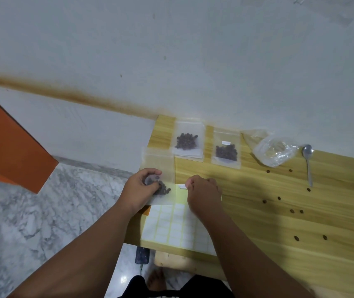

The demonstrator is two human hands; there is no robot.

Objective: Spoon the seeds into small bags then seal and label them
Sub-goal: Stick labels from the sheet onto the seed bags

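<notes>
Now: seed bag (160, 183), dark seeds low in it, gripped by L hand (138, 188). Fingers are curled over its lower corner, prob. to keep it steady for labelling. R hand (204, 195) has fingers closed, pinching a small white label (182, 186) just right of the L fingertips, near the bag's edge. Label sheet (171, 229) lies under the R wrist, handy for the next peel. Beyond the fingers: filled bags (185, 140), one labelled, set aside, judged done. Spoon (308, 164) & stray seeds (292, 211) lie well right of R hand, unused.
</notes>
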